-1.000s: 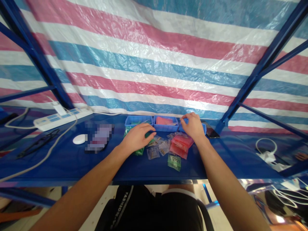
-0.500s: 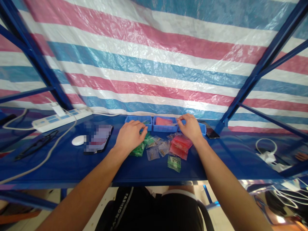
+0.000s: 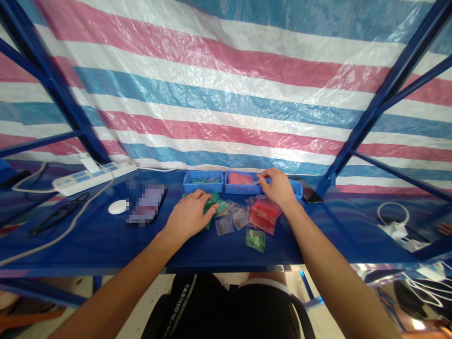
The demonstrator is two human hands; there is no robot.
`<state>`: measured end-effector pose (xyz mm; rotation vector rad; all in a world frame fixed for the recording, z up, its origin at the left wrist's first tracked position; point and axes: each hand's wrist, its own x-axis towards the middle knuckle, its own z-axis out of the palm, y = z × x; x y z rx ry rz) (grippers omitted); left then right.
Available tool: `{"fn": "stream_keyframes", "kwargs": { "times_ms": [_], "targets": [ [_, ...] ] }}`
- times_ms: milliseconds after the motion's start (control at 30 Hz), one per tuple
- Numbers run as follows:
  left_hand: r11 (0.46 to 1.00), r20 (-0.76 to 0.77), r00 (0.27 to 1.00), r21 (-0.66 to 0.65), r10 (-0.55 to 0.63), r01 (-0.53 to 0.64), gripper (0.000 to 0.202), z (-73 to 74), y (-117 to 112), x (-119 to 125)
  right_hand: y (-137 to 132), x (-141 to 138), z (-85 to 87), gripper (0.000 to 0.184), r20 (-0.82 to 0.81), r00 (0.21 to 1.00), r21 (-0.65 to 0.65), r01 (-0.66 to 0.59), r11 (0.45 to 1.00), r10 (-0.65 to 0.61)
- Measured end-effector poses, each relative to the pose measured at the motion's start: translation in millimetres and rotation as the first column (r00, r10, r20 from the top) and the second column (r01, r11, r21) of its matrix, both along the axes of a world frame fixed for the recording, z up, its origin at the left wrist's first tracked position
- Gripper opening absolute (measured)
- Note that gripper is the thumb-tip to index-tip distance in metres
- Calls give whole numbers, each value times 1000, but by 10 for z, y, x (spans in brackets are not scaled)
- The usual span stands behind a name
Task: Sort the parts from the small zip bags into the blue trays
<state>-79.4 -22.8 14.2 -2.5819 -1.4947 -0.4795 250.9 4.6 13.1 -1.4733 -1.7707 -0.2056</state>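
My left hand lies over a pile of green zip bags, its thumb apart from the stretched fingers. My right hand is at the right blue bin, thumb and forefinger together by the edge of the middle blue bin; what they pinch, if anything, is too small to make out. Red material lies in the middle bin, green pieces in the left blue bin. Between my hands are clear bags with small metal parts, red bags and a single green bag.
A phone and a white round object lie at the left, near glasses, a cable and a power strip. Another phone is at the back right. Blue frame bars and a striped sheet stand behind.
My left hand has come back toward me from the left bin's front edge, uncovering that bin. My right hand has barely moved.
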Motion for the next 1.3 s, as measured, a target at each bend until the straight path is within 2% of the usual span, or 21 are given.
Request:
{"fn": "stream_keyframes", "kwargs": {
  "times_ms": [100,200,333,433,567,667,800,933,1100,1300],
  "targets": [
    [997,55,998,79,-25,21,42,-48,-28,-60,-3,-3,10,24,-10,1000,6,0,1000,0],
    [992,132,991,127,3,-20,53,-133,-24,-144,-3,5,18,23,-29,1000,13,-5,1000,5],
    [1000,190,982,-27,6,-1,87,-268,-42,-225,-2,0,22,23,-47,999,7,-17,1000,18],
    [993,160,987,-108,-28,45,93,-326,-111,-244,-11,-16,31,23,-56,998,6,-31,999,31],
    [987,139,984,-106,-109,124,87,-334,-202,-248,-26,-27,48,23,-63,997,20,-36,999,37],
    [982,153,981,-122,-122,141,85,-325,-235,-240,-27,-26,50,24,-66,997,31,-34,999,36],
    [973,200,969,-151,-143,174,76,-309,-277,-186,-21,-32,42,24,-60,998,24,-34,999,36],
    [944,270,937,-181,-220,274,64,-240,-303,-82,-21,-46,45,25,-49,998,17,-35,999,36],
    [917,379,882,-168,-280,363,47,-144,-178,9,-26,-57,48,24,-47,998,12,-42,999,42],
    [924,481,829,-94,-283,371,41,-64,63,3,-14,-55,34,24,-50,996,11,-68,998,68]
  ]
}}
